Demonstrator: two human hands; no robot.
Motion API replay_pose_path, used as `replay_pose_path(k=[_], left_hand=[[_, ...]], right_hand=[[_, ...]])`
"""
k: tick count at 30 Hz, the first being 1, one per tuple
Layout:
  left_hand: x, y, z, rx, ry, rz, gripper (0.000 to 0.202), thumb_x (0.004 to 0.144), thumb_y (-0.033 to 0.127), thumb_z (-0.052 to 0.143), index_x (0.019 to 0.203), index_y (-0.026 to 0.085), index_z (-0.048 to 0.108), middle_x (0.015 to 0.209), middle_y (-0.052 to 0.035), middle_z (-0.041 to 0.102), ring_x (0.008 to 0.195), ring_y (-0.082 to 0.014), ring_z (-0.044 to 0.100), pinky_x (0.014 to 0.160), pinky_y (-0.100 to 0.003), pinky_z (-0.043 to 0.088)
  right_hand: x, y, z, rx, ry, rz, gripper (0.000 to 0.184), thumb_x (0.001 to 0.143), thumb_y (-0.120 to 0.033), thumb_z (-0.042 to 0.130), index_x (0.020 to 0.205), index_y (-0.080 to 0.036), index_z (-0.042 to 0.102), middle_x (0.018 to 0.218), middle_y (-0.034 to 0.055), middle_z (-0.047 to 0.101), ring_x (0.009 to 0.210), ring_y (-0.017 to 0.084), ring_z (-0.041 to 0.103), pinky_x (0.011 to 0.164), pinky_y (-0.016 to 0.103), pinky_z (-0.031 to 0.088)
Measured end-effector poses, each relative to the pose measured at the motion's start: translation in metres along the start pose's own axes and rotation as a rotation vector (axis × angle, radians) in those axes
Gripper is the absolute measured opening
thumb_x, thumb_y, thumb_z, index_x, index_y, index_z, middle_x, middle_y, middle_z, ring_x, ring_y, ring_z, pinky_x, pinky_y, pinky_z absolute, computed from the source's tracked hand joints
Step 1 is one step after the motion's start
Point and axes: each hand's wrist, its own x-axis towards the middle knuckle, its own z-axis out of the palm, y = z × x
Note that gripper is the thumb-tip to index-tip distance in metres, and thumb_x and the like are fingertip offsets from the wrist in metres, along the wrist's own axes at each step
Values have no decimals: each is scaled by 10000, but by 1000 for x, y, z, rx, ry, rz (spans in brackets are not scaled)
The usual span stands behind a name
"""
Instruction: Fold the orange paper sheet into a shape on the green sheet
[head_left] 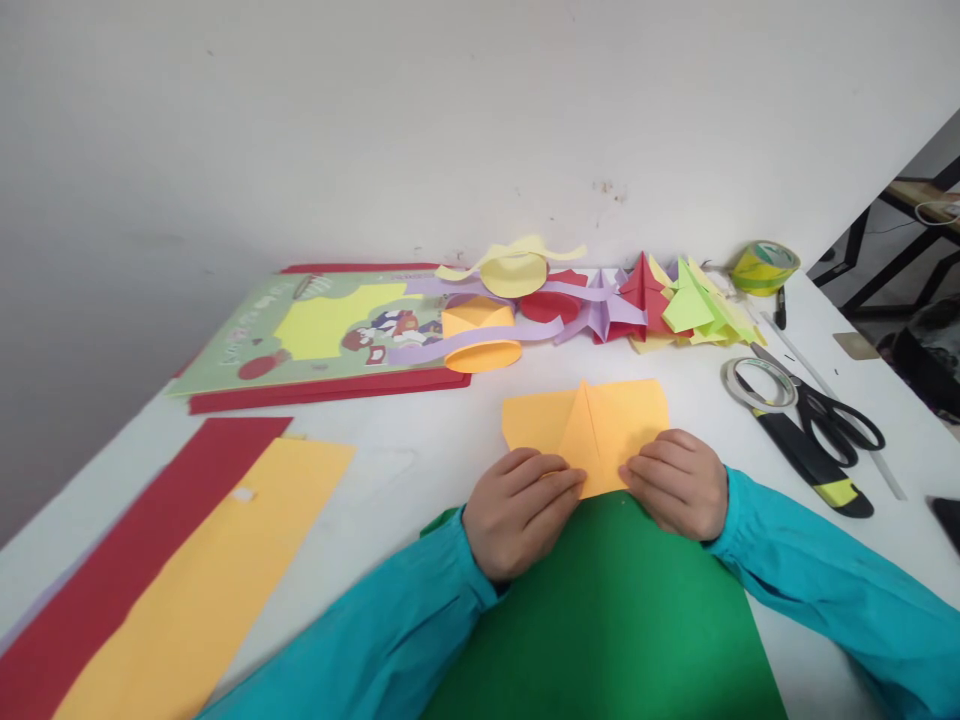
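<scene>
A folded piece of orange paper (pixel 589 425) with a raised pointed fold at its middle is held at its near edge, above the far end of a green sheet (pixel 622 610). My left hand (pixel 525 505) pinches it left of the fold, fingers closed on the paper. On the other side my right hand (pixel 675 485) grips the lower right corner in the same way. Both thumbs are hidden behind the fingers or paper.
Red paper strips (pixel 150 540) and orange strips (pixel 217 570) lie at left. Behind stand a printed pad (pixel 232 330), curled paper pieces (pixel 480 330) and folded paper shapes (pixel 697 300). At right are scissors (pixel 840 415), a box cutter (pixel 806 460), white tape (pixel 787 390) and yellow tape (pixel 761 270).
</scene>
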Motion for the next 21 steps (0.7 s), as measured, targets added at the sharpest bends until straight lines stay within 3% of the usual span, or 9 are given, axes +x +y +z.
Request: replay_pose_path(k=[7,11,16,21], left_hand=[[0,0,-1,8,-35,13,118,862,66,541,939,113,617,895,-106,742,789,-193,664,645,-334,511],[5,6,1,-16,-47,36,106,855,66,550,930,101,616,889,-107,740,782,-198,661,637,-334,509],[9,12,0,-42,-76,68,129,879,53,504,934,74,619,908,-119,736,803,-206,669,650,-338,515],[9,15,1,-39,-76,62,133,875,44,501,929,62,621,901,-116,737,801,-216,669,653,-352,519]], right_hand=[[1,-2,4,81,-11,18,92,879,-109,582,926,-78,655,802,82,707,757,183,601,621,335,462],[6,-9,5,85,-26,-1,193,924,-74,482,855,-101,660,784,72,699,740,165,594,615,325,456],[11,-13,4,64,-56,-31,256,916,-59,488,731,-113,658,706,58,671,684,149,575,586,310,439],[10,-15,4,72,-75,-27,268,924,-56,470,742,-112,659,706,54,669,670,146,573,584,314,431]])
